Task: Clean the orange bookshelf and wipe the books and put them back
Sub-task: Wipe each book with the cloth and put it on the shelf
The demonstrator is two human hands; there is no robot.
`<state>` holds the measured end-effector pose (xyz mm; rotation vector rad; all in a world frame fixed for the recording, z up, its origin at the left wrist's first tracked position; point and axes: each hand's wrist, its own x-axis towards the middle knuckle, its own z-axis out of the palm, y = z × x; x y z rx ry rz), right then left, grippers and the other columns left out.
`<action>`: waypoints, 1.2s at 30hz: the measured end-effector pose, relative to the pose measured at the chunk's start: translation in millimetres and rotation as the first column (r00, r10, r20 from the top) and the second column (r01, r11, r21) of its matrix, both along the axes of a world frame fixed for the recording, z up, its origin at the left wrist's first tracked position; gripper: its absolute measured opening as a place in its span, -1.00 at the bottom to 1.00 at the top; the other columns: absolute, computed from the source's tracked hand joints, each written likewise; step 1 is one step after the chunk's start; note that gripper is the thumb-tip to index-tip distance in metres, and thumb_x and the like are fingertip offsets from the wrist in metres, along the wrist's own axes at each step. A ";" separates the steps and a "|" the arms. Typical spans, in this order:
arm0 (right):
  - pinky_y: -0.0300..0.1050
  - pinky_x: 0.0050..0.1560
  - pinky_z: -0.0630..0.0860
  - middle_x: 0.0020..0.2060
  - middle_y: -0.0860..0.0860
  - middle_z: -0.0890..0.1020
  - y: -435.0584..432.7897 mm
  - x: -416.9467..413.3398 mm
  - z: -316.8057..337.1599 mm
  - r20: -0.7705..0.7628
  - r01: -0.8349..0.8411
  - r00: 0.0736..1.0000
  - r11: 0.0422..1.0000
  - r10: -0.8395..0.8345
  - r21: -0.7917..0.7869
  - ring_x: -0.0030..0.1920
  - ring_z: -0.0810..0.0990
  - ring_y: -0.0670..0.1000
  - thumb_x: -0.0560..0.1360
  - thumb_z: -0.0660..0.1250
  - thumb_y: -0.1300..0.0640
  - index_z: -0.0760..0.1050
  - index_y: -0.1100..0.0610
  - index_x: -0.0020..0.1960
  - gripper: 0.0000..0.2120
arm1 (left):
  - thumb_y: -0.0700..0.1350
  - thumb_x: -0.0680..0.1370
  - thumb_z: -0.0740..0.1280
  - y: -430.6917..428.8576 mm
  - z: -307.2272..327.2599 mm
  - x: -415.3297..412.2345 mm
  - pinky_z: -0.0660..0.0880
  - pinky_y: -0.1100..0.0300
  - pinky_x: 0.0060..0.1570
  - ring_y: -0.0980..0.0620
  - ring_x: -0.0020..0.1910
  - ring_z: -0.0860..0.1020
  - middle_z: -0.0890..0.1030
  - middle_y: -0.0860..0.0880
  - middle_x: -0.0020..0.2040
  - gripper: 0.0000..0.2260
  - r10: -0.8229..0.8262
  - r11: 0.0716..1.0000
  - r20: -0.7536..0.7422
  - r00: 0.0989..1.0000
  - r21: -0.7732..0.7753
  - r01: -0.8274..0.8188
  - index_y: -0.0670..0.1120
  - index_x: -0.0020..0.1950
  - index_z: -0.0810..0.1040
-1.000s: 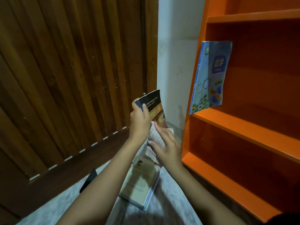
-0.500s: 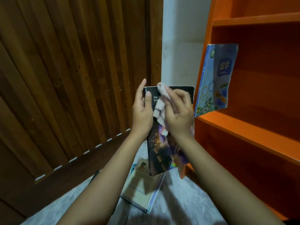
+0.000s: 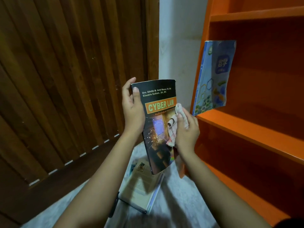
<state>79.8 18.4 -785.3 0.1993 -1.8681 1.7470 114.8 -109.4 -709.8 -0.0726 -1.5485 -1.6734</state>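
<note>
A dark paperback book [image 3: 157, 129] titled "Cyber Law" is held up in mid-air, close in front of the camera and just left of the orange bookshelf [image 3: 246, 129]. Its front cover faces the viewer and its lower end tilts slightly to the right. The left hand [image 3: 133, 111] grips the book by its upper left edge, with the thumb lying on the cover and the fingers curled round behind. The right hand [image 3: 187, 134] presses a bunched cloth [image 3: 172, 129], pale with faint reddish checks, against the right side of the cover, just under the orange title band. The fingers are closed around the cloth, and part of it hangs loose below the hand.

To the right, the bookshelf shows several orange boards with darker recesses between them. A blue book [image 3: 213, 76] with Chinese characters on its cover stands on the middle board at the far left end, leaning against the side panel with its cover facing outward.

Below the held book, a small stack of books [image 3: 141, 186] lies flat on the pale mottled floor [image 3: 181, 203], between the two forearms. Behind everything, a dark brown slatted wooden door [image 3: 65, 79] fills the left side, and a strip of white wall [image 3: 177, 46] shows between the door and the shelf.
</note>
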 end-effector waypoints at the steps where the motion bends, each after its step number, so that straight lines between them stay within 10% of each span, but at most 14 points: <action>1: -0.52 -0.09 0.36 0.06 0.01 0.54 2.7 -4.3 -3.0 0.056 0.015 0.998 1.000 -0.016 0.010 0.07 0.52 -0.09 0.56 0.28 0.13 0.53 0.05 0.25 -0.73 | -0.13 0.66 0.08 0.2 -2.6 -2.6 0.58 0.29 -0.17 0.01 0.01 0.60 0.52 -0.16 0.14 -0.79 0.037 0.999 0.000 0.999 0.002 -0.037 0.01 0.29 0.30; 10: -0.36 0.04 0.39 -0.01 0.03 0.54 -5.0 41.1 -59.0 -0.255 -0.211 0.912 0.901 0.321 0.380 0.03 0.51 -0.08 0.52 0.28 0.12 0.57 0.13 0.18 -0.73 | -0.11 0.66 0.09 -22.4 -12.3 -13.9 0.54 0.32 -0.19 -0.09 0.05 0.58 0.48 -0.25 0.21 -0.81 0.281 0.950 -0.049 0.959 0.159 -0.270 -0.01 0.27 0.31; 16: -0.54 0.00 0.37 0.14 0.03 0.51 11.6 12.8 -42.6 0.122 -0.286 0.955 0.949 0.271 0.128 0.05 0.43 -0.44 0.56 0.28 0.22 0.49 0.09 0.25 -0.73 | -0.09 0.65 0.11 -24.2 -6.1 -8.8 0.56 0.28 -0.20 -0.07 0.04 0.59 0.50 -0.20 0.18 -0.79 0.156 0.975 0.003 0.988 0.160 -0.154 -0.03 0.28 0.33; 21: -0.24 0.12 0.51 0.25 0.01 0.53 44.7 -18.4 9.9 0.239 -0.494 0.830 0.863 0.504 -0.103 0.17 0.54 -0.06 0.54 0.30 0.20 0.41 -0.05 0.34 -0.60 | -0.13 0.65 0.10 5.9 19.8 -2.7 0.59 0.26 -0.13 -0.02 0.06 0.59 0.52 -0.15 0.17 -0.81 -0.061 0.998 -0.052 0.997 0.005 0.061 0.01 0.25 0.32; 26: -0.20 -0.25 0.59 -0.10 0.08 0.66 90.1 -34.8 61.4 0.251 -0.648 0.656 0.702 0.712 -0.295 -0.22 0.66 -0.01 0.40 0.37 0.26 0.50 0.00 0.16 -0.63 | -0.19 0.65 0.08 39.9 53.2 -12.1 0.59 0.27 -0.14 0.11 -0.04 0.61 0.54 0.01 0.04 -0.81 -0.240 0.971 -0.132 0.962 -0.053 0.235 -0.02 0.24 0.32; 36: -0.14 -0.28 0.59 -0.17 0.06 0.66 147.6 -84.4 82.9 0.131 -0.252 0.948 0.934 0.291 -0.253 -0.24 0.64 0.01 0.50 0.32 0.28 0.53 0.12 0.13 -0.78 | -0.17 0.66 0.03 111.8 66.1 -92.8 0.55 0.34 -0.20 0.14 -0.02 0.59 0.49 0.07 0.10 -0.75 -0.189 0.942 -0.189 0.964 -0.311 0.124 0.07 0.31 0.18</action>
